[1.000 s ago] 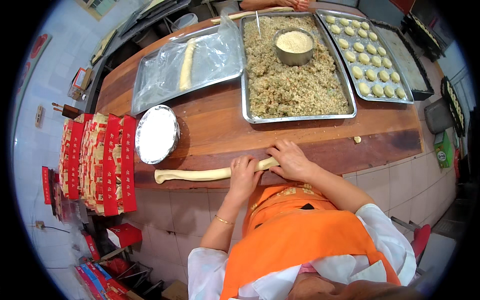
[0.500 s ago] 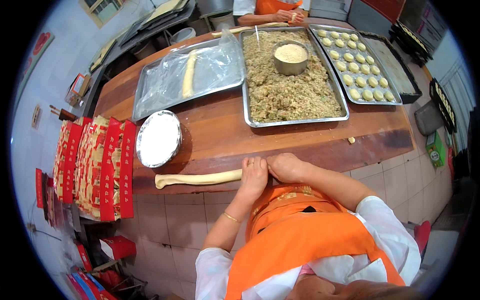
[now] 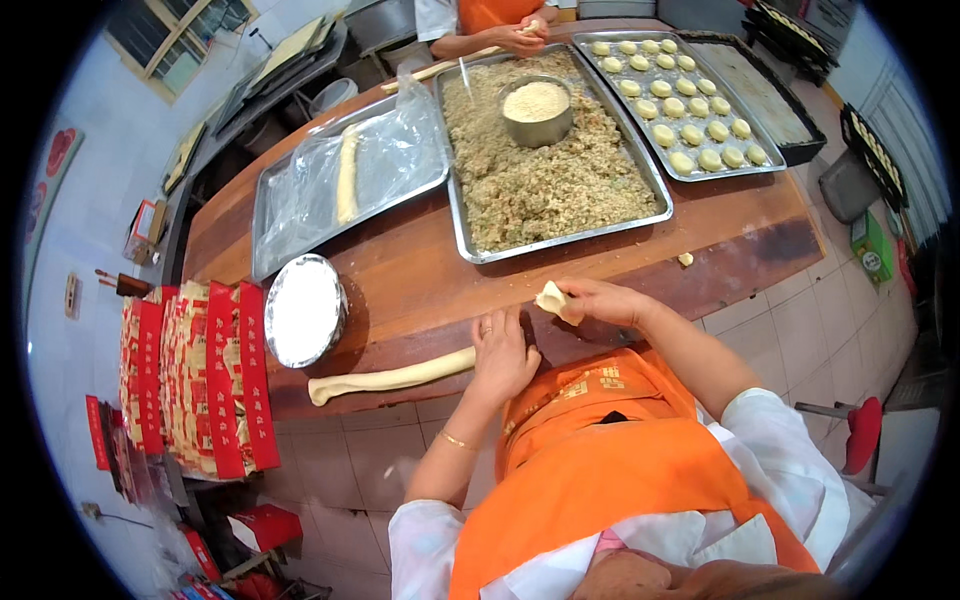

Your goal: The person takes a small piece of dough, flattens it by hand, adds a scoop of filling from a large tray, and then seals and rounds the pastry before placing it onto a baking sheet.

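I have a small torn-off lump of dough (image 3: 552, 297) pinched in my right hand (image 3: 598, 301), fingers curled around it and lifted just above the near edge of the wooden table (image 3: 420, 270). My left hand (image 3: 503, 355) lies palm-down and flat on the right end of the long dough rope (image 3: 392, 377), pressing rather than gripping, with the rope stretching away to my left along the table's front lip.

To do this well, I judge the left palm should hold the rope steady against the wood so it does not drag or thin out, while the right hand keeps each pinch about the same size (the 1 piece I hold looks roughly matched to the shaped pieces on the far tray). I would keep the lump loose in the fingers so it does not smear.

Just beyond my hands sits the big steel tray of crumbly filling (image 3: 545, 170), with a round metal bowl (image 3: 537, 108) of pale powder standing in it. To its left is a tray with plastic film (image 3: 340, 190) over another dough strip, and nearer me a round foil-covered dish (image 3: 303, 310). The far-right tray of pale dough balls (image 3: 680, 100) is filled in rows. Red-and-yellow boxes (image 3: 195, 385) are stacked at my left, and another person's hands (image 3: 520, 38) work across the table.
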`<control>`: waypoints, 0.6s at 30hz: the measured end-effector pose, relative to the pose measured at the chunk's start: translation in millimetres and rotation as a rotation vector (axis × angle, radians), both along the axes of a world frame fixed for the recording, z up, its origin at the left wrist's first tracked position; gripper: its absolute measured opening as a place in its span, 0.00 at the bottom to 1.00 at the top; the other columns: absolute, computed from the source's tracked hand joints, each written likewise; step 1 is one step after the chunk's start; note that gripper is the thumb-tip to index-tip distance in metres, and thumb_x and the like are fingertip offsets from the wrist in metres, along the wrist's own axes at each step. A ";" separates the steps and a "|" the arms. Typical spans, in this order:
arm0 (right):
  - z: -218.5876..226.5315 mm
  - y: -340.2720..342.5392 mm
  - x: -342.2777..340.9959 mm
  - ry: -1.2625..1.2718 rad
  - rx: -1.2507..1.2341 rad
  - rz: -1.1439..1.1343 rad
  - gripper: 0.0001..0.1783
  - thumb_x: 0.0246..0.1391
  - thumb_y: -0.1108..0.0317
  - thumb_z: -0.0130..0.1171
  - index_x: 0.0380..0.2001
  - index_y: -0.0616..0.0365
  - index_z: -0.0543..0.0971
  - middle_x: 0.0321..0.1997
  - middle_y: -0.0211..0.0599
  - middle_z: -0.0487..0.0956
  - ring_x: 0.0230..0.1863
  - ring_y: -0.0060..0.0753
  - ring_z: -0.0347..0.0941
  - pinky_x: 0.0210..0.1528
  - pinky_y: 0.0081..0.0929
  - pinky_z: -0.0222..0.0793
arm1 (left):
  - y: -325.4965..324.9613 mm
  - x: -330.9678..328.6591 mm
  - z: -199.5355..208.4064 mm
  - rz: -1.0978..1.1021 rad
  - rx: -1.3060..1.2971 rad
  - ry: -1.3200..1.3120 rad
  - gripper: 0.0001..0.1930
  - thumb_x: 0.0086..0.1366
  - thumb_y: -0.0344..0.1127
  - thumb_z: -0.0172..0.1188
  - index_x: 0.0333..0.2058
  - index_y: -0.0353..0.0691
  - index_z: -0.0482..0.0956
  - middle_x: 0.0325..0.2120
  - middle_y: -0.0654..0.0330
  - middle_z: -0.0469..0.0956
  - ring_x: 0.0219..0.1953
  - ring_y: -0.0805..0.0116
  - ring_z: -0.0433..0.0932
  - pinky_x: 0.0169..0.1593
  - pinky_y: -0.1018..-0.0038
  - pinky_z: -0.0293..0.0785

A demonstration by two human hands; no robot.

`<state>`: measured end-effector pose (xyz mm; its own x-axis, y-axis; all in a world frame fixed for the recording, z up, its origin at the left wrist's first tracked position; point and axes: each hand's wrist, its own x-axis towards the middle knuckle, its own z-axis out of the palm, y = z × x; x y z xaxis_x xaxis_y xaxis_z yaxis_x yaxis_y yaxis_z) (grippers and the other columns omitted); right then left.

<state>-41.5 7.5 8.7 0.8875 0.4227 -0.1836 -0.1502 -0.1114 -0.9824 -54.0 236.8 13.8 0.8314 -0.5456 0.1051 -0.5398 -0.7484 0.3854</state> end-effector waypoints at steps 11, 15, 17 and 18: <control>25.8 -23.3 -35.5 -0.367 -0.812 -0.223 0.12 0.48 0.67 0.68 0.34 0.60 0.80 0.40 0.43 0.80 0.43 0.46 0.77 0.47 0.38 0.73 | -50.5 11.9 -19.4 -0.028 -0.549 0.451 0.13 0.64 0.28 0.58 0.46 0.33 0.80 0.37 0.48 0.79 0.37 0.56 0.79 0.44 0.67 0.75; 17.0 -86.2 -54.3 -0.698 -1.295 -0.621 0.15 0.44 0.69 0.67 0.39 0.55 0.80 0.51 0.42 0.75 0.52 0.49 0.70 0.52 0.43 0.69 | -53.0 11.4 -29.4 -0.004 -0.495 0.178 0.08 0.59 0.26 0.63 0.38 0.33 0.82 0.33 0.48 0.78 0.36 0.52 0.79 0.40 0.64 0.75; 0.5 -112.5 -67.5 -0.466 -1.403 -0.666 0.17 0.45 0.71 0.66 0.42 0.55 0.79 0.51 0.41 0.73 0.55 0.49 0.68 0.53 0.43 0.69 | -55.3 9.3 -30.8 -0.004 -0.480 0.106 0.08 0.58 0.25 0.64 0.38 0.33 0.82 0.33 0.48 0.78 0.36 0.50 0.79 0.41 0.63 0.75; -4.7 -120.6 -71.5 -0.507 -1.372 -0.709 0.17 0.46 0.71 0.65 0.42 0.55 0.80 0.50 0.41 0.74 0.54 0.49 0.69 0.53 0.43 0.69 | -57.1 7.5 -27.1 -0.001 -0.474 0.083 0.08 0.58 0.25 0.64 0.38 0.33 0.82 0.33 0.49 0.77 0.36 0.51 0.79 0.41 0.64 0.75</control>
<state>-113.0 -113.0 4.0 0.9058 -0.3005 0.2988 -0.2592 -0.9507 -0.1703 -46.5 179.8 -13.2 0.8471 -0.4544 0.2756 -0.4933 -0.4792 0.7260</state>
